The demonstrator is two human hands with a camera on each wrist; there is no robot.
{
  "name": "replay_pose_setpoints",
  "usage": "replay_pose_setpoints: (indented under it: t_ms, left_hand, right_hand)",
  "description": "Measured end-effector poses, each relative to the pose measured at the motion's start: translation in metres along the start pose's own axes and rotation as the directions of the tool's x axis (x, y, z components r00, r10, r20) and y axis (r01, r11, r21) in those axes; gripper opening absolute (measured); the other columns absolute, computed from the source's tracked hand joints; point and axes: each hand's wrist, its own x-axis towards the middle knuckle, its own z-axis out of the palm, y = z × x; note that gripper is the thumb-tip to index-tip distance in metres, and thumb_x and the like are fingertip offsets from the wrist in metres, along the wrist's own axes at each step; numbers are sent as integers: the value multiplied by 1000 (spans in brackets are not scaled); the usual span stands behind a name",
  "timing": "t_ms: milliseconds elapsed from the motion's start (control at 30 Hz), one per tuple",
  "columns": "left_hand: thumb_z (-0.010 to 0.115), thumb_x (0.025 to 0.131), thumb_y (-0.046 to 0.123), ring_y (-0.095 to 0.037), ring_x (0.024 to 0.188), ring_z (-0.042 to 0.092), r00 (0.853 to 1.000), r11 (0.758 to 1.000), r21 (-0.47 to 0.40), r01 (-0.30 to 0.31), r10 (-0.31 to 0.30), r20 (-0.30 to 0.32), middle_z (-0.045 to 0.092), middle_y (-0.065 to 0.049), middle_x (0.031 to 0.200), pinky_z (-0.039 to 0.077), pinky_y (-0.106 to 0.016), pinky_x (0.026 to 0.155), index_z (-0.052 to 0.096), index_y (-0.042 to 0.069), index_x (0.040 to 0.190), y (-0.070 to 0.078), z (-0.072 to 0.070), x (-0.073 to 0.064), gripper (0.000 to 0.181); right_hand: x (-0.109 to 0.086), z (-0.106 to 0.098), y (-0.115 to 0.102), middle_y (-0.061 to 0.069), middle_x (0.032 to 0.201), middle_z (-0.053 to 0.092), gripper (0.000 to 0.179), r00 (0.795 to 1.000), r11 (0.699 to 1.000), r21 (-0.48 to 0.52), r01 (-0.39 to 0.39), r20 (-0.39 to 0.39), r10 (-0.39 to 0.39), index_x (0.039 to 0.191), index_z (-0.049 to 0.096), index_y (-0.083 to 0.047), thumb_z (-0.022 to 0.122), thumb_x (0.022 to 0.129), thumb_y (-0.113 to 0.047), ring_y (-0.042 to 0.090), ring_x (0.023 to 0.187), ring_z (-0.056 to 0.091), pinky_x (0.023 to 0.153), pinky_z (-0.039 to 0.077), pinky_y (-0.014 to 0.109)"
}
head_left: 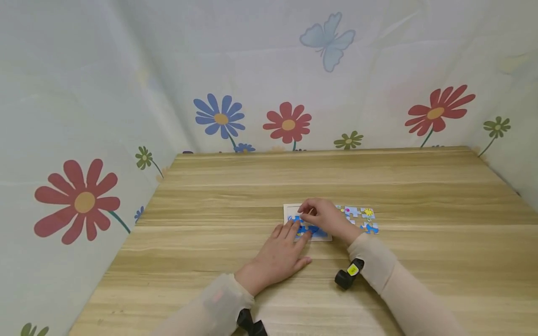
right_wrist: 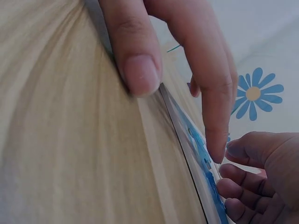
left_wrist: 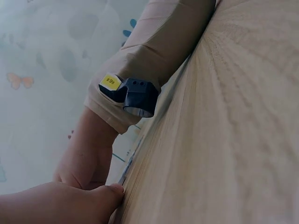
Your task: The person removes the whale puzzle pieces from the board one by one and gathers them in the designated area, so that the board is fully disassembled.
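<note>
A jigsaw puzzle board (head_left: 292, 206) with a white border lies flat on the table, blue pieces (head_left: 314, 230) set in its lower part. My left hand (head_left: 277, 256) rests across its lower left, fingers extended and fingertips on the blue pieces; in the right wrist view, a straight left finger (right_wrist: 217, 107) touches the board surface. Over the board's upper middle is my right hand (head_left: 325, 217), fingers bent, thumb and index fingertips pinching a pale puzzle piece that they mostly hide. Its curled fingers (right_wrist: 250, 186) sit close to the board in the right wrist view.
Several loose puzzle pieces (head_left: 368, 213) lie just right of the board, partly behind the right hand. The wood-grain table (head_left: 210, 186) extends around them. A pale flower-printed sheet (head_left: 357, 93) hangs behind and beside the table. A black camera (head_left: 346, 277) is strapped to the right wrist.
</note>
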Motion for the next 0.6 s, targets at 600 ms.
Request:
replay_pose_setpoints:
  t_ms: [600]
  left_hand:
    - [41, 98, 54, -27, 126, 52, 997, 996, 84, -24, 30, -70, 54, -14, 137, 43, -38, 106, 53, 12, 136, 9, -1, -4, 58]
  right_hand:
    - [5, 12, 0, 7, 85, 64, 13, 999, 998, -51, -24, -23, 23, 98, 69, -4, 65, 89, -12, 12, 73, 56, 70, 47, 28]
